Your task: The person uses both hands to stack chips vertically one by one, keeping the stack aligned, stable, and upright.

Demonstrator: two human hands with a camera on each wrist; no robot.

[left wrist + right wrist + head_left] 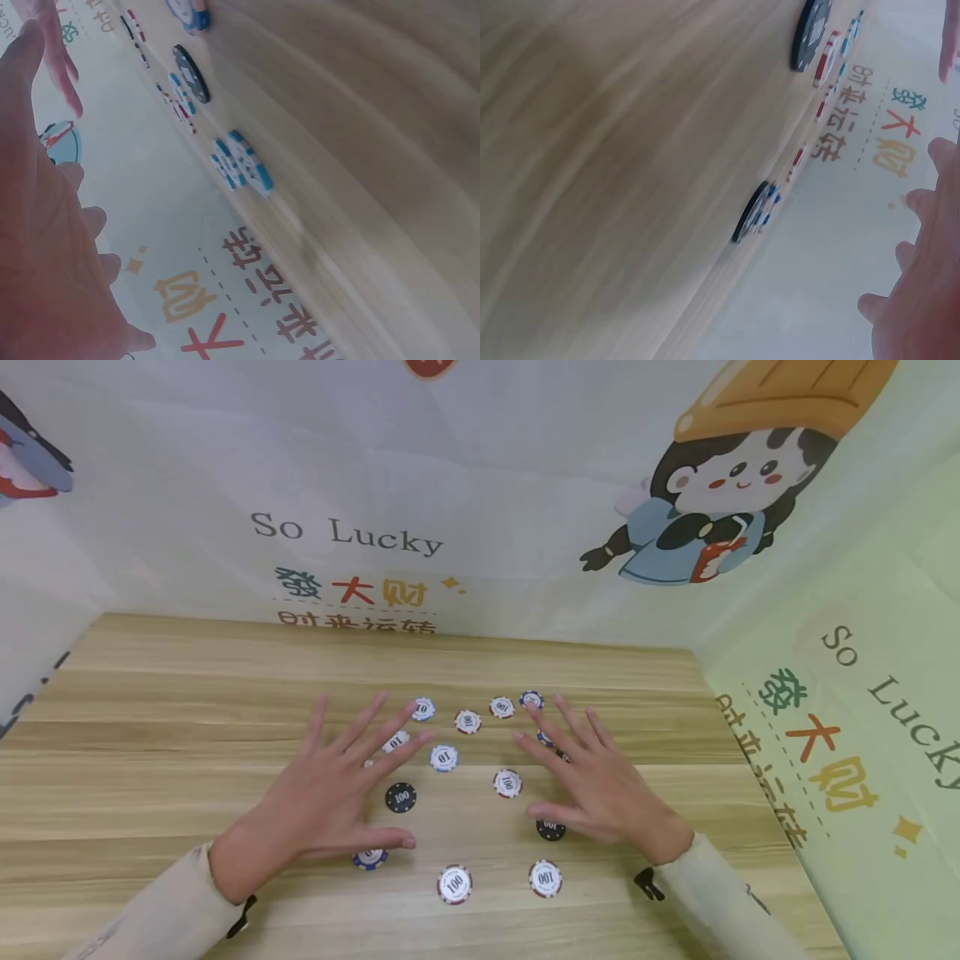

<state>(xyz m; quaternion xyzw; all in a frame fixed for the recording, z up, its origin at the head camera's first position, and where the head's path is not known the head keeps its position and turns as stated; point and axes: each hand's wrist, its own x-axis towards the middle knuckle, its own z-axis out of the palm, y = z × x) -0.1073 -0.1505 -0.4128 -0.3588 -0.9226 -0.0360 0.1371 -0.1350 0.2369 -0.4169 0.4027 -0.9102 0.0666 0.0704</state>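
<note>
Several poker chips lie spread singly over the wooden table. My left hand (333, 797) hovers palm down above the left chips, fingers straight and spread, holding nothing. Its thumb partly covers a blue-edged chip (370, 860); a black 100 chip (401, 797) shows between thumb and forefinger. Over the right chips, my right hand (600, 785) is likewise spread and holds nothing. It partly hides a black chip (551, 832) and others beneath its fingers. Between the hands are a light-blue 10 chip (443, 758) and a red-edged 100 chip (507, 783). Both wrist views show the palms raised off the table.
The wooden table (187, 710) meets a printed cloth backdrop (487, 468) at the back and at both sides. Nearest the front are two red-edged 100 chips, a left one (454, 885) and a right one (545, 878). Black clips hang at both sleeve cuffs.
</note>
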